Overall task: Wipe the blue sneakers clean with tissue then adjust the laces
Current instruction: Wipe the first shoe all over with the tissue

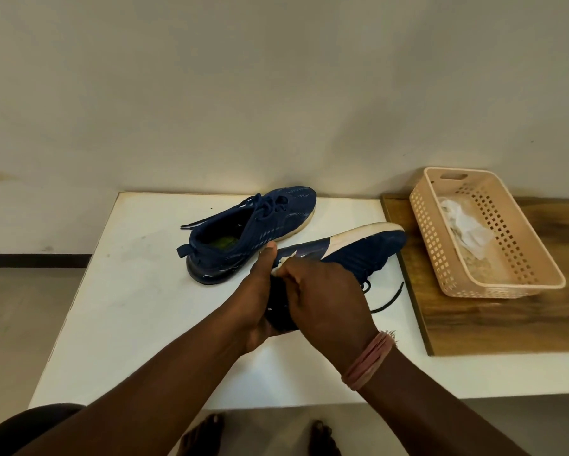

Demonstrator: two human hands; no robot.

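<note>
Table: white table (118,324), a wooden board (494,324) on its right part.
Sneakers: two blue ones; resting sneaker (253,232) upright at the table's back, held sneaker (352,251) tipped on its side, its white sole turned toward the wall.
Left hand: left hand (260,297) wraps the held sneaker's heel, thumb up.
Right hand: right hand (322,294) clenches a white tissue (284,262) against that sneaker's side (most of the tissue hidden).
Laces: dark lace (388,302) trailing on the table.
Basket: one beige basket (520,278) on the board, crumpled tissues (464,225) inside.
</note>
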